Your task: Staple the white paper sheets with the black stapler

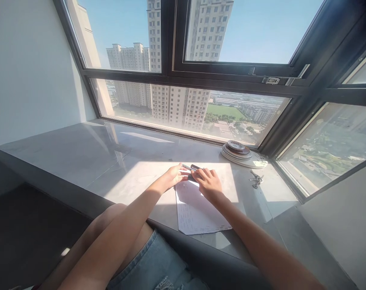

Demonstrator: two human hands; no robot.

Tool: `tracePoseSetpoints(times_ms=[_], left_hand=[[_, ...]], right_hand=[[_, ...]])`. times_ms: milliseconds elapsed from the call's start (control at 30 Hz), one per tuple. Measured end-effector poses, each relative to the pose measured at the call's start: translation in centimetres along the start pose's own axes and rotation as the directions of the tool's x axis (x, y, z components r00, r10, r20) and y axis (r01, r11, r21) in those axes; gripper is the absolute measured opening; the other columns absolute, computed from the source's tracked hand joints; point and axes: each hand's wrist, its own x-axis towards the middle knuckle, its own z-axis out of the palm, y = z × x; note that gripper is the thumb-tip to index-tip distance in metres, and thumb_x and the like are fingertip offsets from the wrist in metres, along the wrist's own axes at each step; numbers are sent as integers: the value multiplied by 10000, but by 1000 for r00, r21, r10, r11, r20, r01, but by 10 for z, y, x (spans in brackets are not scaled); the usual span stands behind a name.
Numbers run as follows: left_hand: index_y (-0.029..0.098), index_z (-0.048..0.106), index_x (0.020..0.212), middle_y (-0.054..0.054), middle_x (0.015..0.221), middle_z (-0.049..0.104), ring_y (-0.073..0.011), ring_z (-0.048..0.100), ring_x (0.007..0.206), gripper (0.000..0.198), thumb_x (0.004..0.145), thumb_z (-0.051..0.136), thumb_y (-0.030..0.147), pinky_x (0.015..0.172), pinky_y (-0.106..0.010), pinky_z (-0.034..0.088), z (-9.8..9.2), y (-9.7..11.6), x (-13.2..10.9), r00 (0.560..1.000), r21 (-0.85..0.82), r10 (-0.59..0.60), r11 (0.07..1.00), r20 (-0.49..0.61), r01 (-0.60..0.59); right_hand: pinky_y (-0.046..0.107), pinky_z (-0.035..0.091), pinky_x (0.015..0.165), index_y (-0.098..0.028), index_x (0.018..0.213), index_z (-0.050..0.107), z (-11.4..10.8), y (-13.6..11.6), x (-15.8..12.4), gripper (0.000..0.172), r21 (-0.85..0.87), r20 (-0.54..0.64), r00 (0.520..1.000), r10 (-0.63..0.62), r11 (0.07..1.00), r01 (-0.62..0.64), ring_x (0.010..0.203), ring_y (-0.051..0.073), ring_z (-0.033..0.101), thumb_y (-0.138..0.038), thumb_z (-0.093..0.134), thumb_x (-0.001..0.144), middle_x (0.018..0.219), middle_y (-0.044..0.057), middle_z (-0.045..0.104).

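Observation:
My left hand (174,176) and my right hand (206,181) meet over the top of a white sheet of paper (198,211) on the grey sill. Between the hands is a slim pen-like item (187,167), pinched by the left fingertips. The right fingers are curled round a dark, pen-like object (196,166). Another dark shape shows beneath the right fingers, too small to make out. Rows of short dark marks run down the paper's left side.
Stacked plates (236,152) stand by the window at the right. Keys (256,178) lie in front of them. The dark window frame (219,68) rises behind the sill (65,153). A white wall (28,68) is at the left.

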Motion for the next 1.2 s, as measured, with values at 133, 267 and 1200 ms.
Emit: tracePoseSetpoints(times_ms=[133,267,1200], left_hand=[[183,630,933,-165,1024,775,-221,781,1020,349,1147,400,334,1101,-399,599,1,7,-3,997,-204,-76,976,20,79],[162,661,926,-145,1021,781,-192,775,1015,275,1118,475,228,1092,-352,593,3,14,-10,998,-188,-58,980,8,58],[124,789,774,-59,726,731,-132,610,607,192,793,800,315,578,-248,471,24,20,-37,888,291,365,849,280,-441]], right_hand=[[422,372,822,-229,1378,695,1,1,-1,600,-27,0,1000,-22,999,22,1027,302,567,57,580,864,1164,130,708],[422,365,826,-240,1387,693,4,0,-1,605,-80,4,1000,-29,996,29,1024,298,562,58,574,874,1127,120,713],[413,586,874,-284,1109,786,-17,-3,2,200,554,-235,964,126,832,26,961,252,708,-295,587,1102,1103,92,784]])
